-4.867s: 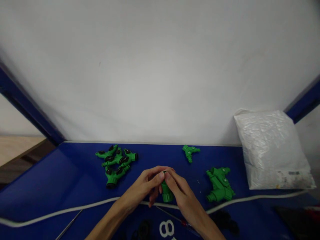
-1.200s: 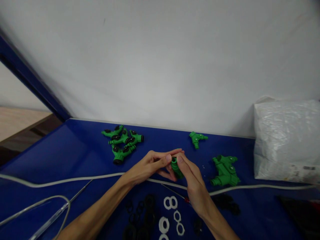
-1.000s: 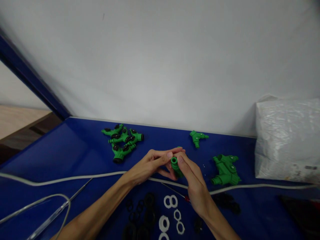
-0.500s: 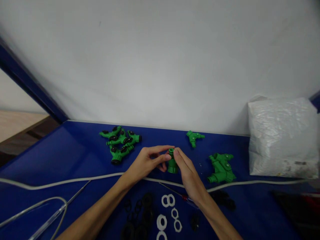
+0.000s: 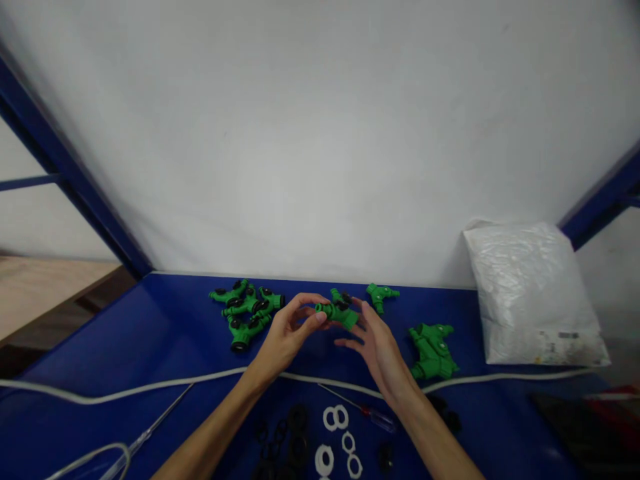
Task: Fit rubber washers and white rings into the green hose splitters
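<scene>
Between my hands is a green Y-shaped hose connector (image 5: 343, 316), tilted, with a black piece on one branch. My left hand (image 5: 295, 327) pinches its left end between thumb and fingers. At the other side, my right hand (image 5: 377, 340) has fingertips on the connector near the black piece, while its lower fingers are spread. To the left lie several green connectors with black knobs (image 5: 245, 307). One green connector (image 5: 380, 295) without visible knobs lies behind my right hand, and more green connectors (image 5: 434, 352) are piled to its right.
White rings (image 5: 345, 443), dark rings (image 5: 299, 420) and a screwdriver (image 5: 377, 419) lie in front. A pale cable (image 5: 165, 383) runs across the blue table (image 5: 150, 333). At the right, a white plastic package (image 5: 535, 300) leans near the wall.
The hose connector has turned from upright to lying sideways, and a black piece now shows on it. My right hand's fingers have spread. The view has shifted.
</scene>
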`<act>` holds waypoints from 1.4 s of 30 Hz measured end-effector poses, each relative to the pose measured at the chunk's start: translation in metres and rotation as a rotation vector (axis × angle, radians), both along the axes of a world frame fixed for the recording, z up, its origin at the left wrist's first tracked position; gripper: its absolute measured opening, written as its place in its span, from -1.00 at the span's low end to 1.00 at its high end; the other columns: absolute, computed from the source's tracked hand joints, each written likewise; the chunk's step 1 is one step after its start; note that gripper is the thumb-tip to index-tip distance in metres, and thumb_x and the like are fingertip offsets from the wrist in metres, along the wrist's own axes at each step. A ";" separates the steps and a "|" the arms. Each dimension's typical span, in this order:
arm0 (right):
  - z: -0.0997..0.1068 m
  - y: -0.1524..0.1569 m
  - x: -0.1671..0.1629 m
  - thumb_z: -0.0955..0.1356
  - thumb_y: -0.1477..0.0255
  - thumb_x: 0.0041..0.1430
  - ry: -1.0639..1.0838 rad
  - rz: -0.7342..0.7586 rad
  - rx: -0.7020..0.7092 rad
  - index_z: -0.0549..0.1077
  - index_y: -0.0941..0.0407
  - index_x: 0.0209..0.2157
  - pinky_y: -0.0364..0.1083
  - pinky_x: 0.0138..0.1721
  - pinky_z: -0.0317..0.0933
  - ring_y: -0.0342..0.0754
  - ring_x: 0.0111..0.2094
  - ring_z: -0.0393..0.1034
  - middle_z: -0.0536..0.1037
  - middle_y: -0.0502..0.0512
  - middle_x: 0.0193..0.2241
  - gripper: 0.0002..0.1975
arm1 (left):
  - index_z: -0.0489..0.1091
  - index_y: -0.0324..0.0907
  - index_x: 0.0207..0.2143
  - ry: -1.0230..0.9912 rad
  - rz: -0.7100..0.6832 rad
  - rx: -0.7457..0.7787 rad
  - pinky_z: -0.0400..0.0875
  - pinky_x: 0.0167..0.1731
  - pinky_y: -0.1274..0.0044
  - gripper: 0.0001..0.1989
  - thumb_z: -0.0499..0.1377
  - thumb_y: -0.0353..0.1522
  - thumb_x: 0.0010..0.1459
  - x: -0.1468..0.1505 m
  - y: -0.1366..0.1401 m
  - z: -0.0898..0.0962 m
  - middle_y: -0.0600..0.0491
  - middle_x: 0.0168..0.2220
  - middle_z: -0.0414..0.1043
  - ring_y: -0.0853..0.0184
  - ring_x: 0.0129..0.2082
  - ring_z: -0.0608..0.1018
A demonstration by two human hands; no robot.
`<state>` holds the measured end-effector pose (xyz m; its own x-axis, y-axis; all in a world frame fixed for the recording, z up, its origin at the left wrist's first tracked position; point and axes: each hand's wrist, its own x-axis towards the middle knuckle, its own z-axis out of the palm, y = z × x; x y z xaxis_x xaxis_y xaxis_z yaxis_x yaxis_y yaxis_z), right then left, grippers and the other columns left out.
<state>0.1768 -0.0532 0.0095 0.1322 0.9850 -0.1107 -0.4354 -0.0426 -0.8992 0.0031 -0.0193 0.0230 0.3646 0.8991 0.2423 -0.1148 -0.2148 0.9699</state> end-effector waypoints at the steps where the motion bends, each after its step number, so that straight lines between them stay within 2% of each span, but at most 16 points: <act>1: 0.001 0.001 0.001 0.38 0.00 0.16 0.079 0.080 -0.007 0.51 0.08 -0.06 0.10 -0.29 0.44 0.17 -0.13 0.51 0.60 0.20 -0.14 -0.51 | 0.44 -0.19 -0.07 0.035 -0.017 0.023 0.49 -0.10 0.47 -0.72 0.24 -0.23 0.24 0.001 -0.001 0.002 -0.05 -0.07 0.49 0.28 -0.15 0.55; 3: 0.005 0.002 0.002 0.41 0.03 0.13 0.144 0.139 0.013 0.54 0.11 -0.19 0.06 -0.38 0.44 0.13 -0.25 0.53 0.62 0.17 -0.28 -0.57 | 0.45 -0.19 -0.07 0.129 -0.034 0.074 0.48 -0.10 0.47 -0.72 0.24 -0.23 0.24 0.002 -0.005 0.006 -0.07 -0.03 0.48 0.26 -0.11 0.54; 5: 0.008 0.001 0.005 0.47 0.09 0.08 0.133 0.092 0.041 0.53 0.10 -0.25 -0.01 -0.46 0.41 0.08 -0.30 0.52 0.62 0.12 -0.34 -0.62 | 0.47 -0.17 -0.07 0.229 -0.039 0.116 0.48 -0.11 0.48 -0.72 0.24 -0.23 0.23 0.000 -0.009 0.008 -0.06 -0.02 0.47 0.25 -0.09 0.53; 9: 0.009 -0.001 0.007 0.52 0.24 0.01 0.119 0.069 0.049 0.48 0.08 -0.23 -0.07 -0.49 0.39 0.02 -0.32 0.51 0.60 0.04 -0.37 -0.67 | 0.47 -0.13 -0.02 0.434 0.025 0.145 0.48 -0.17 0.51 -0.68 0.24 -0.20 0.22 -0.020 -0.028 0.009 -0.02 -0.05 0.48 0.26 -0.11 0.54; 11: 0.009 -0.003 0.005 0.52 0.29 0.01 0.120 0.090 0.047 0.45 0.07 -0.23 -0.07 -0.52 0.38 0.03 -0.34 0.52 0.59 0.02 -0.39 -0.68 | 0.51 -0.14 -0.11 0.585 0.052 0.163 0.45 -0.15 0.50 -0.73 0.19 -0.17 0.26 -0.038 -0.044 0.008 0.00 -0.12 0.51 0.28 -0.16 0.55; 13: 0.010 -0.006 0.001 0.51 0.28 0.02 0.121 0.121 0.044 0.42 0.07 -0.24 -0.08 -0.55 0.37 0.05 -0.34 0.53 0.58 0.01 -0.42 -0.69 | 0.55 -0.11 -0.18 0.742 -0.026 0.159 0.42 -0.10 0.49 -0.75 0.16 -0.18 0.29 -0.056 -0.060 0.007 0.02 -0.16 0.53 0.27 -0.16 0.55; 15: 0.012 -0.009 -0.003 0.50 0.25 0.05 0.098 0.152 0.038 0.41 0.07 -0.27 -0.09 -0.57 0.35 0.06 -0.35 0.53 0.57 0.00 -0.44 -0.70 | 0.56 -0.07 -0.13 0.835 -0.083 0.154 0.39 -0.03 0.47 -0.77 0.16 -0.21 0.29 -0.072 -0.074 0.005 0.03 -0.12 0.53 0.26 -0.11 0.55; 19: 0.014 -0.015 -0.008 0.46 0.18 0.12 0.018 0.194 0.011 0.44 0.09 -0.28 -0.09 -0.60 0.33 0.07 -0.36 0.53 0.55 0.02 -0.45 -0.71 | 0.53 -0.04 -0.05 0.919 -0.094 0.129 0.37 -0.01 0.49 -0.76 0.21 -0.26 0.26 -0.087 -0.088 -0.002 0.05 -0.05 0.50 0.26 -0.05 0.53; 25: 0.012 -0.017 -0.009 0.44 0.12 0.13 -0.033 0.249 -0.012 0.50 0.11 -0.24 -0.15 -0.60 0.29 0.03 -0.34 0.52 0.52 0.02 -0.44 -0.66 | 0.52 -0.06 -0.20 0.938 -0.082 0.074 0.34 -0.13 0.51 -0.89 0.25 -0.32 0.21 -0.082 -0.086 -0.009 0.09 -0.15 0.48 0.29 -0.16 0.52; 30: 0.013 -0.018 -0.013 0.41 0.11 0.17 -0.155 0.266 0.034 0.48 0.10 -0.27 -0.17 -0.57 0.22 -0.04 -0.37 0.45 0.56 0.04 -0.38 -0.68 | 0.51 -0.10 -0.27 0.944 -0.071 0.000 0.31 -0.21 0.52 -0.92 0.27 -0.35 0.15 -0.079 -0.082 -0.004 0.11 -0.24 0.49 0.30 -0.22 0.50; 35: 0.012 -0.020 -0.017 0.35 0.10 0.24 -0.234 0.292 0.049 0.46 0.10 -0.25 -0.18 -0.50 0.20 -0.03 -0.28 0.43 0.56 0.07 -0.31 -0.67 | 0.54 -0.10 -0.33 0.947 -0.068 -0.088 0.30 -0.24 0.52 -0.92 0.30 -0.34 0.08 -0.080 -0.079 -0.001 0.11 -0.30 0.53 0.28 -0.26 0.52; 38: 0.011 -0.021 -0.018 0.33 0.10 0.27 -0.262 0.299 0.050 0.47 0.10 -0.26 -0.17 -0.46 0.21 -0.05 -0.29 0.40 0.53 0.05 -0.33 -0.66 | 0.55 -0.11 -0.32 0.869 -0.048 -0.106 0.31 -0.27 0.52 -0.88 0.30 -0.28 0.10 -0.079 -0.071 0.004 0.11 -0.35 0.55 0.28 -0.30 0.53; 42: 0.006 -0.021 -0.020 0.32 0.08 0.28 -0.262 0.284 0.054 0.47 0.09 -0.23 -0.16 -0.46 0.20 -0.06 -0.31 0.38 0.51 0.02 -0.33 -0.65 | 0.55 -0.18 -0.31 0.592 0.045 -0.135 0.35 -0.22 0.51 -0.74 0.28 -0.16 0.13 -0.062 -0.046 0.017 0.04 -0.33 0.58 0.25 -0.27 0.56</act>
